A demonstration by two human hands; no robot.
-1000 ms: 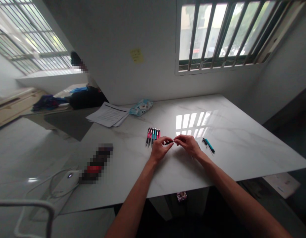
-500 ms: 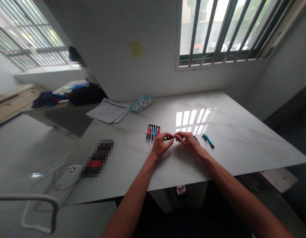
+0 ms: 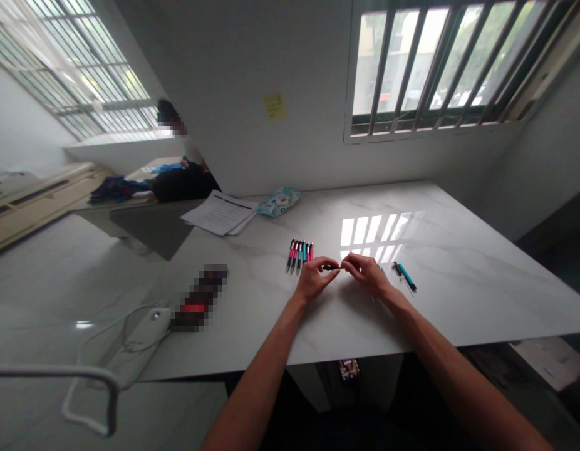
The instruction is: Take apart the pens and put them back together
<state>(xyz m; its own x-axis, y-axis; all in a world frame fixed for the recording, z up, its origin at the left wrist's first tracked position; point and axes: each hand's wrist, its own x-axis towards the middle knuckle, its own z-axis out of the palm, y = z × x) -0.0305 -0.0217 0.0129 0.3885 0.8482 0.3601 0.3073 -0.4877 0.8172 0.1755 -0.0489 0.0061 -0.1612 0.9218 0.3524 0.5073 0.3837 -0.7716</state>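
Observation:
My left hand (image 3: pixel 314 279) and my right hand (image 3: pixel 367 276) meet over the white marble table (image 3: pixel 459 275), fingers pinched on the two ends of a small dark pen part (image 3: pixel 332 267) held between them. A row of several pink and teal pens (image 3: pixel 299 254) lies side by side just beyond my left hand. To the right of my right hand a teal pen barrel (image 3: pixel 406 276) rests on the table with a thin refill beside it.
A stack of papers (image 3: pixel 222 214) and a pack of wipes (image 3: pixel 279 202) sit at the table's far left. A blurred dark object (image 3: pixel 200 305) and a white device with a cable (image 3: pixel 146 322) lie near the left edge. A yellow note (image 3: pixel 275 106) hangs on the wall.
The hands have stayed together on the small part; the view has shifted slightly, so everything sits a little further right in the picture.

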